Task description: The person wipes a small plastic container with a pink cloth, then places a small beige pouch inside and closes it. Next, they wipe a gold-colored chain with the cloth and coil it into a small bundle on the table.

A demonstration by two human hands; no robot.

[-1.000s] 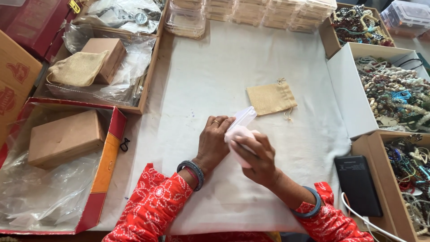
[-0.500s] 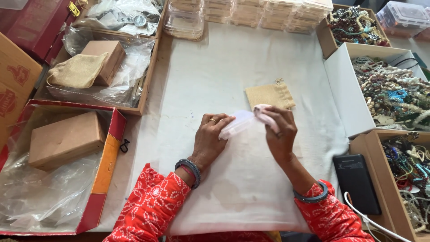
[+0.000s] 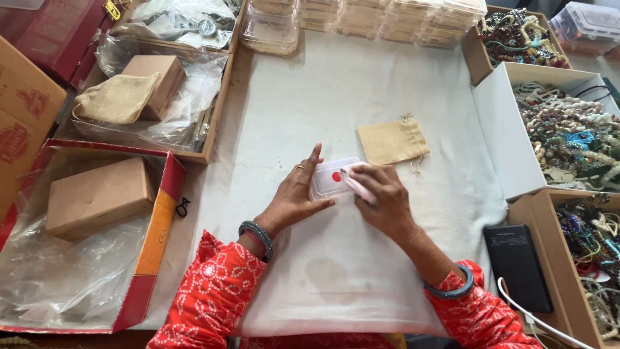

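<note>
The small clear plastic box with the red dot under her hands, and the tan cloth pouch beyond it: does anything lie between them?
Nothing: in the head view only bare white cloth separates the clear plastic box from the tan drawstring pouch.

— What sort of place is this?

— A small packing workshop for bead jewellery. A white cloth [image 3: 361,84] covers the worktable, and open cardboard boxes [image 3: 568,129] along one side are heaped with bead necklaces [image 3: 575,136].

— What else shows it?

— Clear plastic cases [image 3: 361,16] stand stacked along the far edge. Trays [image 3: 206,139] lined with plastic film hold brown cartons [image 3: 97,194] and cloth pouches [image 3: 116,97], and another pouch [image 3: 392,141] lies on the cloth.
</note>
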